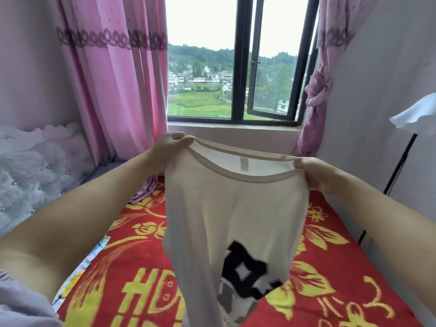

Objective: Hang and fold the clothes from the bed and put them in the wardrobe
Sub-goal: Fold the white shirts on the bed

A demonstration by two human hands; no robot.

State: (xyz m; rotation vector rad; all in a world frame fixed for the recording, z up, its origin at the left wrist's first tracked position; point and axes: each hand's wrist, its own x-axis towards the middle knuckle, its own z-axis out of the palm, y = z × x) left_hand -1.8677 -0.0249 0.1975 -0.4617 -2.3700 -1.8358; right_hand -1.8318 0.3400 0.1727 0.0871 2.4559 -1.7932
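Note:
A white T-shirt [226, 208] with a black and grey print hangs in the air above the bed [342, 267]. My left hand [168, 147] grips the shirt at the left end of its neckline. My right hand [318, 173] grips the right end of the neckline. The collar is stretched wide between both hands, and the body of the shirt drops down toward the red and yellow blanket. The shirt's lower hem runs out of the frame at the bottom. No wardrobe is visible.
A padded lilac headboard [40, 171] stands at the left. Pink curtains [113, 79] frame a dark window [240, 67] straight ahead. A purple cloth [146, 190] lies at the bed's far edge. A floor lamp [415, 114] stands by the right wall.

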